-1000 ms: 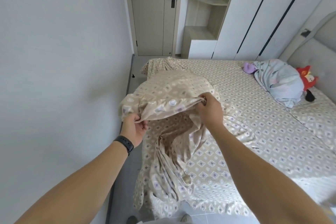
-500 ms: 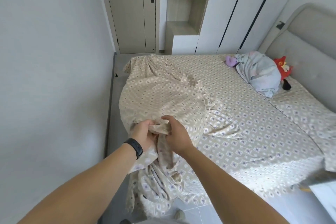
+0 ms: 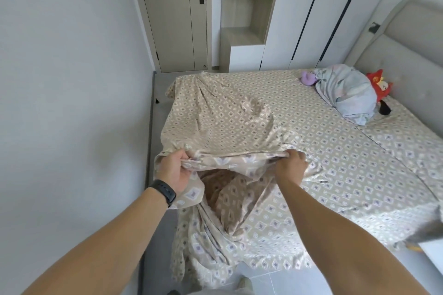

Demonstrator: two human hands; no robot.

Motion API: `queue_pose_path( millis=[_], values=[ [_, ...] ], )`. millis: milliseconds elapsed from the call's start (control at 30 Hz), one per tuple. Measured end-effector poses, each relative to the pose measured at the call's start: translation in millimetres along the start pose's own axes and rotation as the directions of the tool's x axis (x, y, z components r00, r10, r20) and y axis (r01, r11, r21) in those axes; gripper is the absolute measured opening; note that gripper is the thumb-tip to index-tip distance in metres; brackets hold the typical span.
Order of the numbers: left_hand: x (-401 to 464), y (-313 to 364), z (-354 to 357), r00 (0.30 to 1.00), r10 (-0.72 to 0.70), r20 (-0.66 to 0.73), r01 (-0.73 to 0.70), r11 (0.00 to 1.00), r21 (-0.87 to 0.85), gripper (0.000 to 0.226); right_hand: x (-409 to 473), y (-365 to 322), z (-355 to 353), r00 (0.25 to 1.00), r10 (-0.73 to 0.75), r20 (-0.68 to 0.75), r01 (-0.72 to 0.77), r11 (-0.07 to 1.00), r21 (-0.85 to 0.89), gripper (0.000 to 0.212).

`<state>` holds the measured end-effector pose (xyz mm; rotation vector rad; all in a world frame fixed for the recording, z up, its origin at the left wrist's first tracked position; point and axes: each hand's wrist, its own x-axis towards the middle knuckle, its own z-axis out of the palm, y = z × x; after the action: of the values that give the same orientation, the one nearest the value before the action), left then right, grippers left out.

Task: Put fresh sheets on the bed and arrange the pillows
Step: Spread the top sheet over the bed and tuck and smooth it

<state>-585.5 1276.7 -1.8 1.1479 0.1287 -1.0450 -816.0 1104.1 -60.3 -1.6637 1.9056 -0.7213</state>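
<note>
A beige diamond-patterned sheet [image 3: 335,155] covers the bed and hangs over its near corner. My left hand [image 3: 173,171] and my right hand [image 3: 290,165] both grip the sheet's edge, holding it stretched taut between them above the bed's near-left corner. Below that edge the cloth sags open and bunches down toward the floor. A pale blue pillow [image 3: 347,93] lies crumpled near the grey padded headboard [image 3: 407,38] at the far right.
A purple soft toy [image 3: 308,78] and a red one [image 3: 380,85] flank the pillow. A narrow strip of floor [image 3: 158,93] runs between the bed and the left wall. A door [image 3: 177,14], a shelf niche [image 3: 249,2] and white wardrobes [image 3: 323,12] stand beyond the bed.
My hands were together on bunched cloth half a second ago; they have now spread apart, pulling the sheet's edge out wide. The billowed cloth has settled lower on the bed.
</note>
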Motion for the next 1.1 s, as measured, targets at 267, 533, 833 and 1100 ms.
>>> queue_pose_path(
  millis=[267, 533, 833, 1100],
  values=[
    [0.1, 7.0, 2.6, 0.95, 0.131, 0.285, -0.137, 0.991, -0.001, 0.02, -20.9, -158.4, -51.0, 0.913, -0.366, -0.181, 0.405, 0.761, 0.507, 0.024],
    [-15.9, -28.4, 71.0, 0.816, -0.195, 0.544, -0.006, 0.938, 0.346, 0.065, -44.1, -139.8, -40.4, 0.705, -0.584, 0.403, 0.311, 0.765, 0.564, 0.037],
    [-8.1, -42.4, 80.0, 0.965, -0.106, 0.242, 0.044, 0.968, 0.248, 0.024, -75.1, -25.6, -10.3, 0.687, -0.512, 0.515, 0.208, 0.818, 0.537, 0.044],
    [-18.6, -40.6, 77.9, 0.935, -0.092, 0.341, 0.036, 0.986, 0.165, 0.035, -42.3, 25.6, 32.5, 0.914, -0.189, 0.36, 0.265, 0.948, -0.174, 0.041]
  ],
)
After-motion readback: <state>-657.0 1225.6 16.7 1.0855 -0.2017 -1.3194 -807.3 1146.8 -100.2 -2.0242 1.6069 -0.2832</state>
